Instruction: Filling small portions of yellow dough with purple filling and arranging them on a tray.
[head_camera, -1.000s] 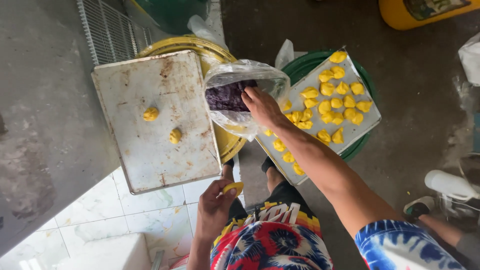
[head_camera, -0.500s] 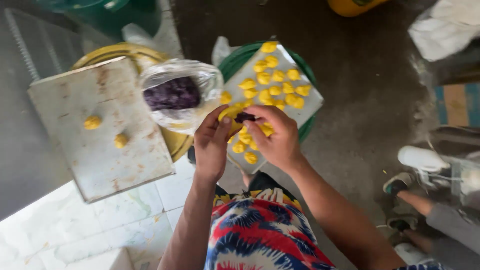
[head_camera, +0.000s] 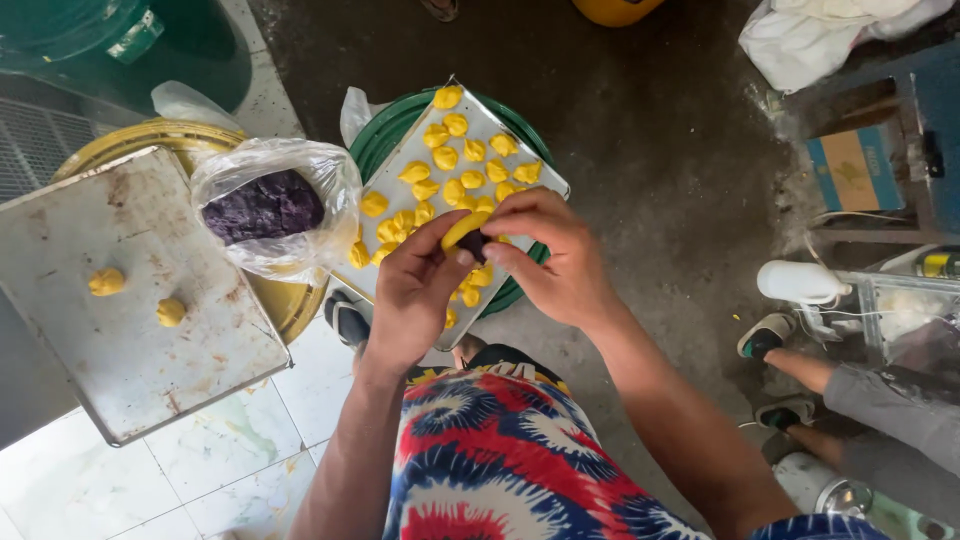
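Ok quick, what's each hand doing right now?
Left hand: closed, cupping the yellow dough piece.
Right hand: closed, pinching the dark purple filling into that dough.

A white cloth bundle (head_camera: 840, 35) lies at top right. A blue cardboard box (head_camera: 853, 168) sits below it. A white spray bottle (head_camera: 805, 283) lies near another person's sandalled feet (head_camera: 770, 335). A dark green drum (head_camera: 110, 45) stands at top left.

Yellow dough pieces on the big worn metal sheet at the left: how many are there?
2. One yellow piece lies near the sheet's left edge; the other piece lies just right of it and slightly nearer the person. Neither hand touches them.
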